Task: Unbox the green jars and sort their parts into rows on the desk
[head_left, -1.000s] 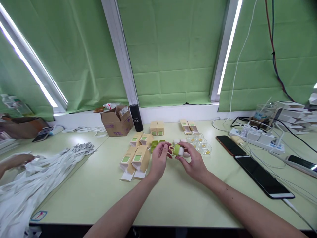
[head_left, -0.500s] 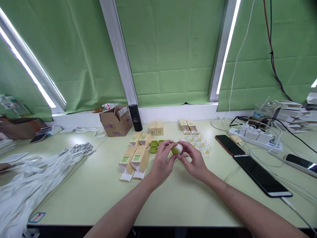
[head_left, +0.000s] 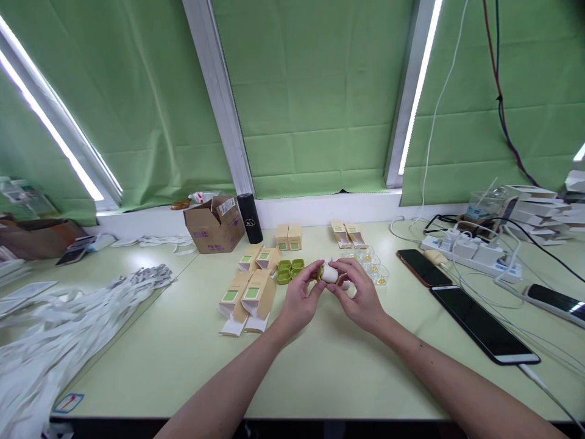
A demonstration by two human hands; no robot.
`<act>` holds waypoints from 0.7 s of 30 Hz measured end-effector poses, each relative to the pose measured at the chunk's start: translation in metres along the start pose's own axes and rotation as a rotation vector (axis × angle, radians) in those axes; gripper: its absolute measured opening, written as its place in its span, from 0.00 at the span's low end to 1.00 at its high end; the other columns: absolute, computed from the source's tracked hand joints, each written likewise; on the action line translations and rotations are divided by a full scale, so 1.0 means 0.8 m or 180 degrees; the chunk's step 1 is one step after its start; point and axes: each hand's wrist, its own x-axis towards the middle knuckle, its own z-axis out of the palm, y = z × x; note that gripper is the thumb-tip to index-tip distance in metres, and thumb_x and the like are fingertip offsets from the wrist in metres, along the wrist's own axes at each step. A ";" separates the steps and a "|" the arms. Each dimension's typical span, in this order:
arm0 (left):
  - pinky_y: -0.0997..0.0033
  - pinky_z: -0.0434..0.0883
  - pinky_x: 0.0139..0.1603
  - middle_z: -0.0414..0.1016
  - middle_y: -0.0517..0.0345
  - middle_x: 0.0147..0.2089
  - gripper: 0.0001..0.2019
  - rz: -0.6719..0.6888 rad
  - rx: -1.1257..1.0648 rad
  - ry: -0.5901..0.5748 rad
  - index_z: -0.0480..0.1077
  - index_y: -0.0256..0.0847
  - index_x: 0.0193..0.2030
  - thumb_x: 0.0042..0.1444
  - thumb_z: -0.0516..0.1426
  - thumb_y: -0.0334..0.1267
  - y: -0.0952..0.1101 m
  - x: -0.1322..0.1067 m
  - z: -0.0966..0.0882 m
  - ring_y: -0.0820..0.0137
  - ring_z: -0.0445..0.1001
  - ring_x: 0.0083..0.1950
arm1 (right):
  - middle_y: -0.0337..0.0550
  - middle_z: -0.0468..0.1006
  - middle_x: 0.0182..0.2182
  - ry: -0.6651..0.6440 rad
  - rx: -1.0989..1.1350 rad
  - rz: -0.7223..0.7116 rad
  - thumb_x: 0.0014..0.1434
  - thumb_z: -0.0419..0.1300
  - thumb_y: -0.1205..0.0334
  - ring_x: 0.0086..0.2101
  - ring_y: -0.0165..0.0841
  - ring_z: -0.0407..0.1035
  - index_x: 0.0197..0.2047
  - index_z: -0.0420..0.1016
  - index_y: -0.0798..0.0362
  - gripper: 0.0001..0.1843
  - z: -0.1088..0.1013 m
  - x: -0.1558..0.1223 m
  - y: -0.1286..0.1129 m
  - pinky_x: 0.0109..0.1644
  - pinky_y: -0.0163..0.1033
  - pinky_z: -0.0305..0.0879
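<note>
Left hand (head_left: 299, 299) and right hand (head_left: 361, 292) pinch a small case (head_left: 329, 274) over the worktop (head_left: 320, 366); a fingertip slip could drop it among cups (head_left: 375, 268) just right of it.

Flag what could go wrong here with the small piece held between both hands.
1. The white and green piece is pinched only by fingertips of the left hand and right hand, above the table; it could slip and roll away.
2. The clear cups sit close behind the right hand; a knuckle might tip them.
</note>
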 end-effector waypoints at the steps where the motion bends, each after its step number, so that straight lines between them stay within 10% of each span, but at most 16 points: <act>1: 0.54 0.73 0.65 0.75 0.42 0.64 0.25 -0.0062 -0.0127 -0.0008 0.71 0.41 0.65 0.65 0.63 0.48 0.002 0.000 0.001 0.57 0.76 0.63 | 0.50 0.72 0.52 0.0001 -0.0002 0.0002 0.68 0.63 0.58 0.38 0.35 0.73 0.61 0.73 0.45 0.18 -0.001 0.000 0.000 0.41 0.45 0.80; 10: 0.56 0.76 0.61 0.79 0.43 0.57 0.18 -0.0129 -0.0264 0.0033 0.75 0.38 0.57 0.65 0.63 0.46 0.015 0.000 -0.002 0.58 0.78 0.58 | 0.50 0.71 0.52 -0.0220 -0.0165 -0.0165 0.69 0.61 0.62 0.50 0.41 0.74 0.62 0.74 0.43 0.19 -0.005 -0.002 0.002 0.45 0.45 0.84; 21: 0.58 0.77 0.50 0.80 0.48 0.49 0.13 0.0610 0.1654 0.0358 0.73 0.42 0.56 0.67 0.57 0.38 0.019 -0.002 -0.002 0.61 0.77 0.48 | 0.55 0.74 0.52 -0.0285 -0.1059 -0.0714 0.71 0.56 0.63 0.51 0.44 0.76 0.63 0.69 0.48 0.18 -0.008 -0.002 0.010 0.45 0.48 0.82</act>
